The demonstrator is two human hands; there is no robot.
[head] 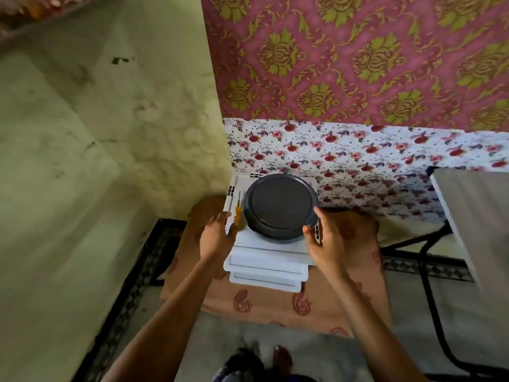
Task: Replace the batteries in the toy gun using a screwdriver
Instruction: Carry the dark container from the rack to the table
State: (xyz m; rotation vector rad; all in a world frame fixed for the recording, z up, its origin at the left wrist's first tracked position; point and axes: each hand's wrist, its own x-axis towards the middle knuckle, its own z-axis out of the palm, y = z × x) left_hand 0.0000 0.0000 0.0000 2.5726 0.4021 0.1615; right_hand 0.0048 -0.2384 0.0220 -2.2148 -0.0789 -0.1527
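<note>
A white plastic stool (268, 260) stands on a cloth-covered seat. On its top lies a dark round plate (280, 206), upside down or empty. A screwdriver (237, 210) with an orange handle lies on the stool just left of the plate. My left hand (216, 237) grips the stool's left edge beside the screwdriver. On the opposite side, my right hand (323, 238) grips the stool's right edge, its fingertips near the plate's rim. No toy gun or batteries are visible.
The stool sits on an orange patterned cloth (275, 304) against a floral wall covering (358, 158). A green wall (110, 133) closes the left side. A grey table (479, 213) with black legs stands at the right. My foot (282, 359) shows at the bottom.
</note>
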